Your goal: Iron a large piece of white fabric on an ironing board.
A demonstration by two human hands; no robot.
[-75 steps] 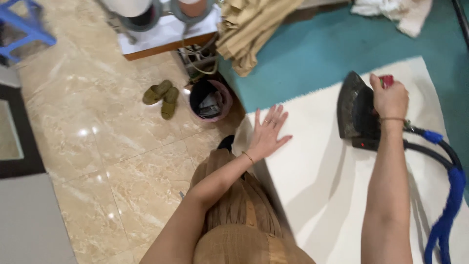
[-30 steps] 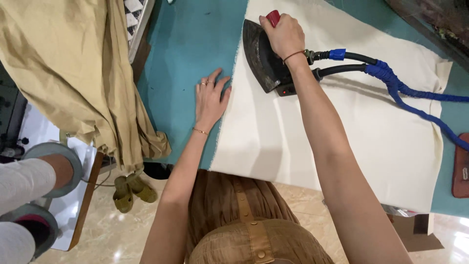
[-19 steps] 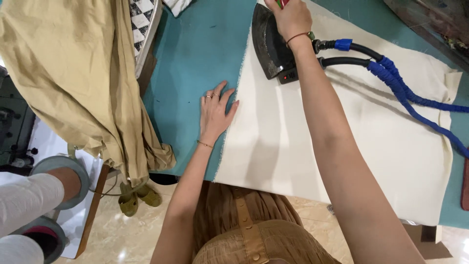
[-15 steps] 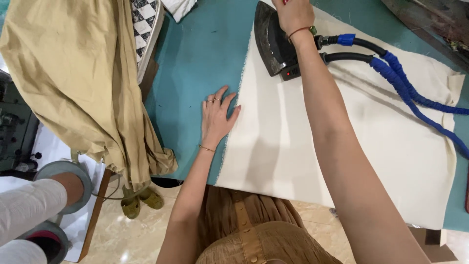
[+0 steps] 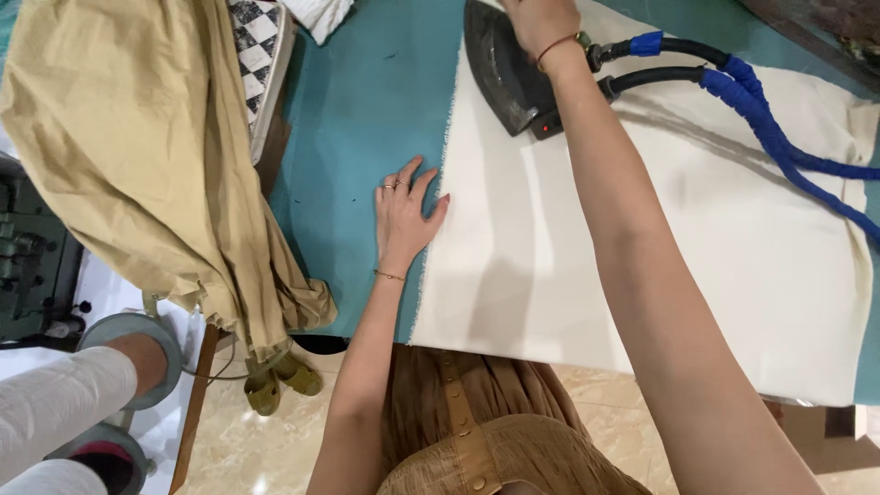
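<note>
Cream cloth (image 5: pixel 660 257): spread flat on the teal table (image 5: pixel 367 110).
Left hand (image 5: pixel 406 213): open, palm down, fingers spread, flat at the cloth's left edge, holding nothing.
Right hand (image 5: pixel 541 20): arm stretched forward, closed around the dark iron's (image 5: pixel 504 69) handle, near the cloth's far edge.

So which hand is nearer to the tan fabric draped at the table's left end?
Left. The left hand lies flat on the teal table, apart from the tan fabric; the right hand grips the iron, farther away.
</note>
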